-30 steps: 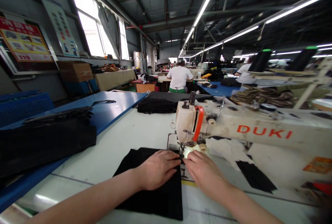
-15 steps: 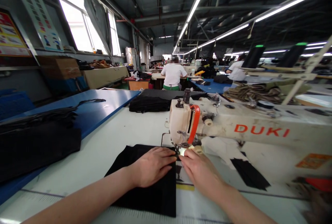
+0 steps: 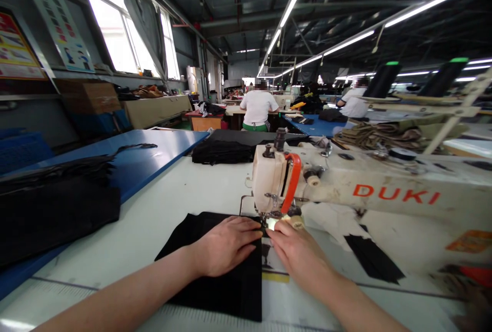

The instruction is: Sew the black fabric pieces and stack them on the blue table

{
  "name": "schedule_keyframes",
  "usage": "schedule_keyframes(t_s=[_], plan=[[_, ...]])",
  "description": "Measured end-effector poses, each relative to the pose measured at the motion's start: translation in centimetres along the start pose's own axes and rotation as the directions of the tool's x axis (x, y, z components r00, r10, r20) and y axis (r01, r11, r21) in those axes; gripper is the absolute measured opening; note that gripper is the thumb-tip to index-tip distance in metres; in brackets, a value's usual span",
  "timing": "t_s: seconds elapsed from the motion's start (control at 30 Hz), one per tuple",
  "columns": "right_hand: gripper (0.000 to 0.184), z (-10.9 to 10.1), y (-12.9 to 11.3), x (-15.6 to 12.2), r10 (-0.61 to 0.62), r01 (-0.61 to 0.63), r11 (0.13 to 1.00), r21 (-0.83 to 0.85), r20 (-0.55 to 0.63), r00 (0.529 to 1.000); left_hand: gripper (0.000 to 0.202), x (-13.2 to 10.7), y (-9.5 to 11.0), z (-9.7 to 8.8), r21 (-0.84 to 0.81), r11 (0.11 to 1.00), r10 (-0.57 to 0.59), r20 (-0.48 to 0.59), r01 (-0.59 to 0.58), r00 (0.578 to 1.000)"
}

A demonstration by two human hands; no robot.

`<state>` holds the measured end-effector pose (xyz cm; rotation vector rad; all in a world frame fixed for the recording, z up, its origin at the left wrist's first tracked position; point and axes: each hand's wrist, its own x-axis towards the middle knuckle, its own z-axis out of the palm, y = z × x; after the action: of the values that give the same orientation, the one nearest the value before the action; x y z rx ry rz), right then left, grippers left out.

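Observation:
A black fabric piece (image 3: 230,293) lies flat on the pale sewing table, its upper right corner at the needle area of a white sewing machine (image 3: 269,178). My left hand (image 3: 228,245) rests flat on the fabric, fingers stretched toward the presser foot. Just right of the fabric's edge, my right hand (image 3: 294,247) has its fingers pressed together, with the tips close to the needle. What those fingertips pinch is hidden. A small light glows beside the needle, and an orange lever (image 3: 292,183) stands out on the machine head.
Stacked black fabric (image 3: 57,209) covers part of a blue table (image 3: 149,160) at left. Another dark pile (image 3: 223,150) lies behind the machine head. Black strips (image 3: 372,260) sit under the machine arm. Thread cones (image 3: 380,81) stand at right. A co-worker (image 3: 258,106) sits ahead.
The view has shifted very slightly, so the machine appears a little farther right. Both hands and the black fabric hold nearly the same position.

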<state>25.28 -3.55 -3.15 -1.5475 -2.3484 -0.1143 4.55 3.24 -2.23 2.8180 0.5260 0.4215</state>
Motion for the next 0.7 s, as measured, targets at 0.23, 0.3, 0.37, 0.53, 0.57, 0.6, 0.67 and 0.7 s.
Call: schedule_keyframes(t_s=[0.23,0.3,0.37,0.53,0.57,0.6,0.67,0.7], plan=[[0.021,0.1,0.2,-0.2,-0.007,0.007,1.000,0.022,-0.006,1.000,0.032,-0.1,-0.1,0.2,0.008,1.000,0.005,-0.021,-0.005,1.000],[0.021,0.1,0.2,-0.3,-0.004,0.004,1.000,0.009,0.004,1.000,0.032,-0.1,-0.1,0.2,0.021,1.000,0.012,-0.022,-0.012,1.000],[0.021,0.0,0.1,-0.4,0.002,-0.002,1.000,0.001,0.006,1.000,0.032,0.0,-0.2,0.2,0.033,0.999,0.018,-0.018,-0.017,1.000],[0.022,-0.2,-0.1,-0.6,-0.009,0.008,1.000,-0.006,-0.029,1.000,0.032,0.5,-0.8,0.4,0.033,0.999,0.024,-0.032,-0.022,0.999],[0.022,-0.3,-0.1,-0.6,-0.011,0.011,1.000,-0.008,-0.039,0.999,0.032,0.6,-1.0,0.4,0.029,0.999,0.025,-0.038,-0.024,0.999],[0.023,-0.3,-0.1,-0.6,-0.012,0.011,1.000,-0.010,-0.046,0.999,0.032,0.8,-1.2,0.5,0.026,0.999,0.027,-0.040,-0.026,0.999],[0.023,-0.2,-0.1,-0.6,-0.010,0.009,1.000,-0.015,-0.057,0.998,0.033,1.0,-1.6,0.6,0.024,0.999,0.030,-0.040,-0.029,0.999],[0.023,-0.2,-0.1,-0.6,-0.008,0.007,1.000,-0.014,-0.060,0.998,0.033,1.2,-1.8,0.6,0.026,0.999,0.028,-0.040,-0.027,0.999]])
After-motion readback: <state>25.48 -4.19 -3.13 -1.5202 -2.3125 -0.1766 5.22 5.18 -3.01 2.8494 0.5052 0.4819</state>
